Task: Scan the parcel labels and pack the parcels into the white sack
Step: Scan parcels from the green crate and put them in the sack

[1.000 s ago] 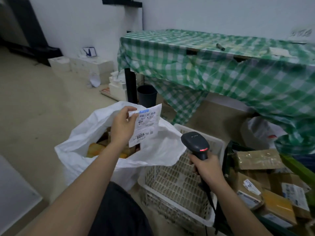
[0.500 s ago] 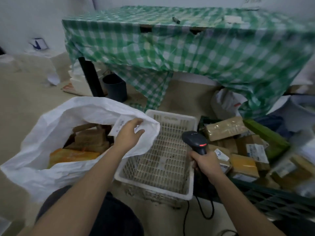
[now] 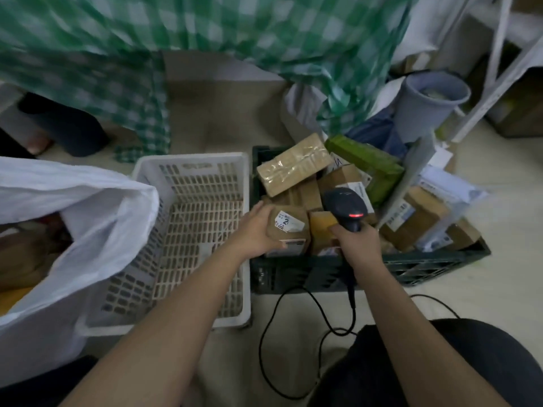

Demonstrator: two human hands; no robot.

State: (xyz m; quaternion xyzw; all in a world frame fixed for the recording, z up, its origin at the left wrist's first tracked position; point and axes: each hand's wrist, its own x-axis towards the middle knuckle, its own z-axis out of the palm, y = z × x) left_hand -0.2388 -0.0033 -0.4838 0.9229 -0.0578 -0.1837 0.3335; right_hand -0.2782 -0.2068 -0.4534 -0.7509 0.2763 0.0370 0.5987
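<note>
Pale floor [image 3: 484, 292] beneath a green checked cloth [image 3: 205, 30], seen from the head. Dark crate [image 3: 426, 264] heaped with brown parcels, just beside a white slatted basket [image 3: 191, 163]. White sack [image 3: 88, 207] at far left, mouth open, brown parcels inside. Left hand [image 3: 254, 230] gripping a small labelled parcel [image 3: 289, 227] in the crate, thumb and fingers curled round its near corner. Right hand [image 3: 354, 240] wrapped tight round the black scanner [image 3: 346, 207], red light lit, cable [image 3: 270, 342] trailing on the floor.
</note>
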